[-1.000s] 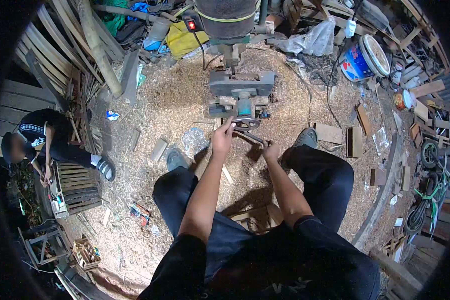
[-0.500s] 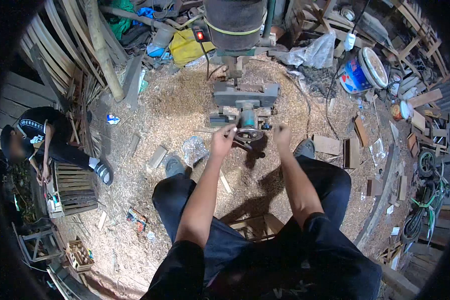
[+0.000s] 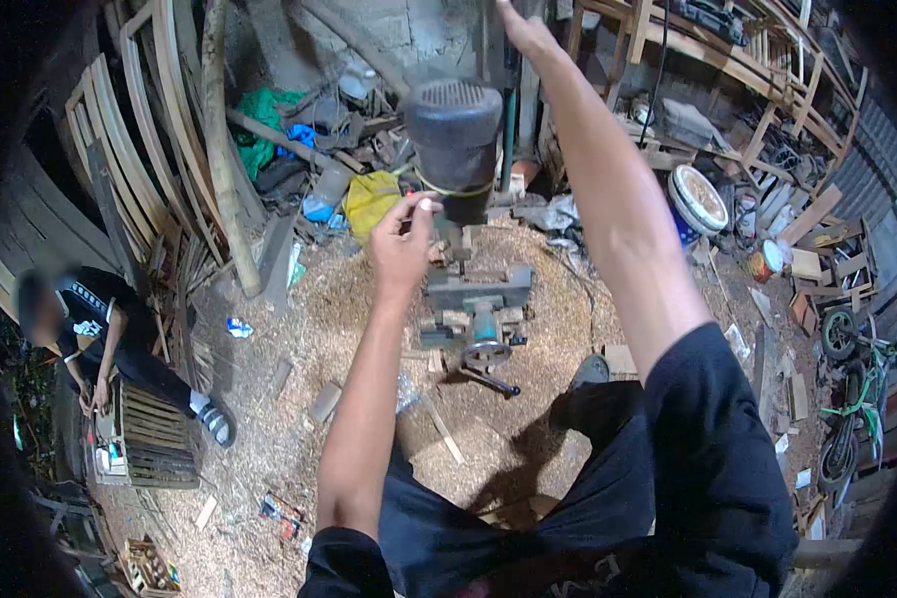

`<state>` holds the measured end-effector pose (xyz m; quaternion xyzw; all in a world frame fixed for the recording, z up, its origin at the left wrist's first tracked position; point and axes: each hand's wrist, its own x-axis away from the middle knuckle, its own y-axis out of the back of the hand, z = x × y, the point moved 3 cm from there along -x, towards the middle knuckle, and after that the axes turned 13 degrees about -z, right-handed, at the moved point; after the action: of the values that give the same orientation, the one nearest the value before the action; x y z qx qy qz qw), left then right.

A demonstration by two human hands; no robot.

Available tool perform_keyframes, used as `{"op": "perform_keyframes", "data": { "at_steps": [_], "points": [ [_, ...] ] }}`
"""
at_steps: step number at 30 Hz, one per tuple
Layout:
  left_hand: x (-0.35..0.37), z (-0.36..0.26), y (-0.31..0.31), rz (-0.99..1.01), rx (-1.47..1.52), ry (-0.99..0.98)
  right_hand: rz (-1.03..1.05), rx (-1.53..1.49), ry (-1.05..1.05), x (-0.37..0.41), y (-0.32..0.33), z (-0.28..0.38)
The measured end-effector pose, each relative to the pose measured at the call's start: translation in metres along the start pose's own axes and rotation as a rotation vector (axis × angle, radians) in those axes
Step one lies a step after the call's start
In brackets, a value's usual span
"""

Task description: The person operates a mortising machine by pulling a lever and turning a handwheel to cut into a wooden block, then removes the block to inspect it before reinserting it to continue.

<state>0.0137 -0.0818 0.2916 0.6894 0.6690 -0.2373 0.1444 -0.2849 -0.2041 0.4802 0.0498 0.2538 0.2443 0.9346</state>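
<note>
A bench machine with a dark, slotted motor housing (image 3: 455,135) stands in front of me, a yellow band around its lower part. My left hand (image 3: 401,249) is raised at the housing's lower left, thumb and fingers curled together. Whatever may be between them is too small to make out. High above the machine, my right hand (image 3: 531,38) reaches to the top edge of view with a finger stretched out, near an upright post. Below the motor sit a grey vise (image 3: 480,289), a round handwheel (image 3: 486,355) and a crank lever (image 3: 490,381), untouched.
Wood shavings cover the floor (image 3: 299,349). At left, a person (image 3: 110,339) sits beside a slatted wooden crate (image 3: 159,434). Curved wooden pieces (image 3: 110,149) lean behind. A yellow sack (image 3: 374,202), a bucket (image 3: 700,199) and a small bicycle (image 3: 852,399) stand around.
Both hands have left the handwheel area. My left hand rose to the motor's lower side, over where a red-lit switch showed; my right hand went far up. The view tilted upward.
</note>
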Motion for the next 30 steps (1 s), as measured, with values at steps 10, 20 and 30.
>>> {"op": "perform_keyframes", "data": {
  "at_steps": [10,20,30],
  "points": [
    [0.028,-0.005,-0.012,-0.019,0.033,0.035,-0.110,-0.318,0.125,0.036,0.019,0.000],
    [0.088,-0.019,0.027,-0.033,0.051,0.094,0.006,-0.551,0.174,0.275,0.125,-0.065],
    [0.136,0.045,0.048,0.098,-0.122,0.230,0.129,0.335,0.107,0.310,0.110,-0.128]
  ]
}}
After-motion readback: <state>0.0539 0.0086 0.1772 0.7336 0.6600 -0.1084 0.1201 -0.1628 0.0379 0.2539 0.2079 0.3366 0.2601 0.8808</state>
